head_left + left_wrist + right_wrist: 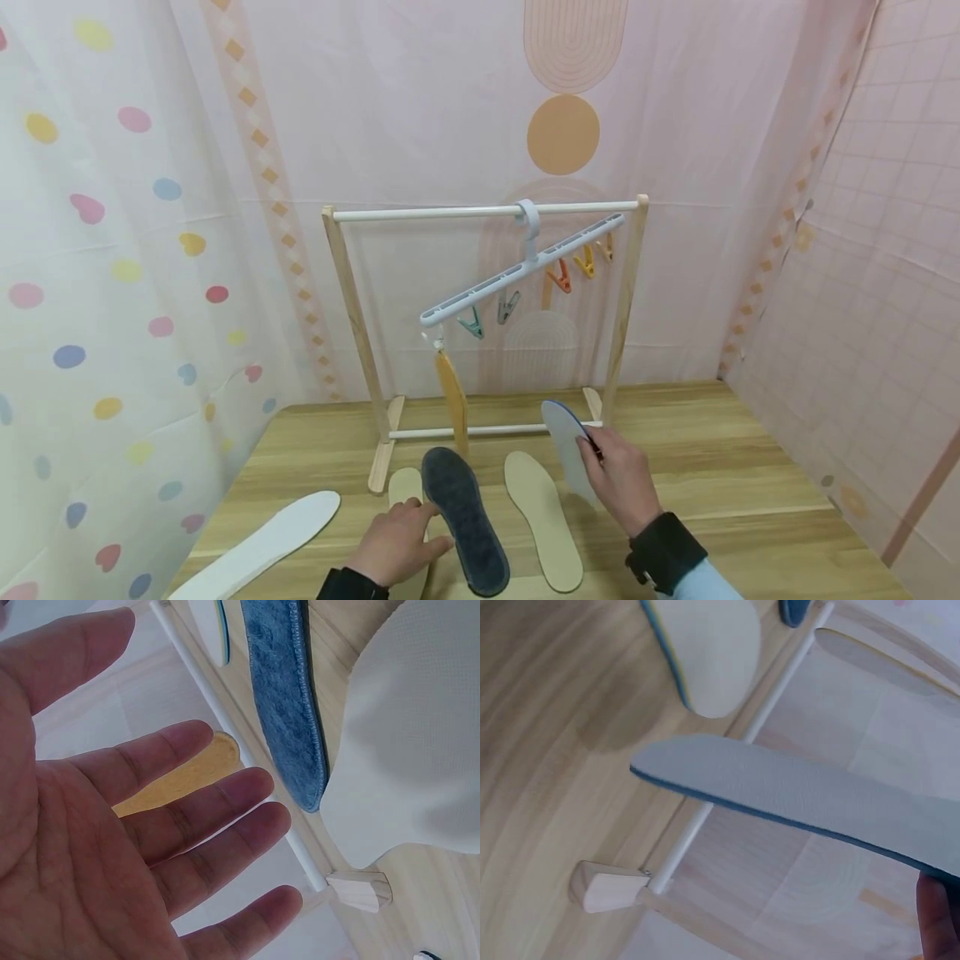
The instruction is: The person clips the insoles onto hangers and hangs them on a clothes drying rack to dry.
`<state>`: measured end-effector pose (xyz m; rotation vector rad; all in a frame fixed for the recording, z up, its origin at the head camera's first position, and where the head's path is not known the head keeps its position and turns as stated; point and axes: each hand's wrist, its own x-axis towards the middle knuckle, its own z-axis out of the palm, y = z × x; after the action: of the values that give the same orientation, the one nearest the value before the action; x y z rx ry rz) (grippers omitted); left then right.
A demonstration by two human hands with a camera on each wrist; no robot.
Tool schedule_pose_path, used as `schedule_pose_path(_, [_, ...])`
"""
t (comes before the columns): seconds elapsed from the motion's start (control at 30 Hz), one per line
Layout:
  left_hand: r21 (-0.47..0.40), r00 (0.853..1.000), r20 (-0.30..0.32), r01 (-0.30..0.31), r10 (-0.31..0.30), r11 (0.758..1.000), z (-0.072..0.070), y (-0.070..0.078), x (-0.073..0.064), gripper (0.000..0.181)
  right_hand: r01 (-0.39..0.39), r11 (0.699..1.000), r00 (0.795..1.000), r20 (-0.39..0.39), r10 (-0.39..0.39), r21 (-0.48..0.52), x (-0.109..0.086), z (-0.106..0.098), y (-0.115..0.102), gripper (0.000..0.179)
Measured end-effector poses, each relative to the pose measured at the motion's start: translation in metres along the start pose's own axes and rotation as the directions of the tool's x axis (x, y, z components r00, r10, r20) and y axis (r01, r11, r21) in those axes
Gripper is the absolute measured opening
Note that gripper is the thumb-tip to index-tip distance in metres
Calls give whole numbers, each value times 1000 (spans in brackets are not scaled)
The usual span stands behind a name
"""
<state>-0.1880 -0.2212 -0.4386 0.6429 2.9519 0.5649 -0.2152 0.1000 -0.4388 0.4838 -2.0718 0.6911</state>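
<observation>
My right hand (618, 479) pinches a pale grey insole (562, 433) with a blue edge, raised at a tilt near the rack's right leg. In the right wrist view that insole (780, 787) stretches sideways, with one finger (932, 911) at its edge. My left hand (397, 542) is over a cream insole (405, 483), its fingertips right beside a dark fuzzy insole (465, 521). The left wrist view shows this hand's fingers (202, 825) spread, holding nothing. Another cream insole (543, 521) lies between the dark one and my right hand.
A wooden rack (348, 308) stands behind the insoles. From its top bar hangs a tilted light-blue hanger (487, 287) with several coloured clips; a yellow insole (452, 396) dangles from its low left end. At the table's left lies a white insole (258, 546).
</observation>
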Motion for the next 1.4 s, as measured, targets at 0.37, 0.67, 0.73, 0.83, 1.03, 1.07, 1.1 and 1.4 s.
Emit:
schedule_pose_path(0.37, [13, 1000, -15, 11, -11, 1000, -7, 4, 2, 48, -45, 999, 999, -28, 45, 8, 4, -2, -10, 12])
schedule_pose_path(0.67, [6, 999, -46, -9, 9, 1000, -19, 9, 6, 50, -103, 994, 994, -33, 104, 22, 7, -4, -18, 11])
schedule_pose_path(0.73, [1, 999, -49, -7, 7, 1000, -22, 10, 7, 50, -101, 995, 994, -36, 102, 18, 8, -4, -19, 10])
schedule_pose_path(0.83, [2, 998, -58, -9, 9, 1000, -27, 13, 9, 50, -105, 994, 994, -37, 105, 18, 9, -4, -21, 9])
schedule_pose_path(1.03, [31, 996, -79, -32, 35, 999, -37, 19, 17, 51, -119, 992, 992, -31, 120, 28, 9, -3, -23, 8])
schedule_pose_path(1.07, [36, 996, -80, -34, 37, 999, -38, 20, 19, 51, -121, 992, 992, -28, 122, 29, 9, -3, -23, 8])
schedule_pose_path(1.1, [43, 996, -82, -34, 38, 998, -40, 21, 20, 51, -122, 992, 992, -26, 123, 30, 9, -3, -24, 8])
schedule_pose_path(1.4, [50, 995, -99, -29, 34, 998, -58, 29, 23, 50, -147, 988, 989, 10, 147, 44, 12, 0, -28, 10])
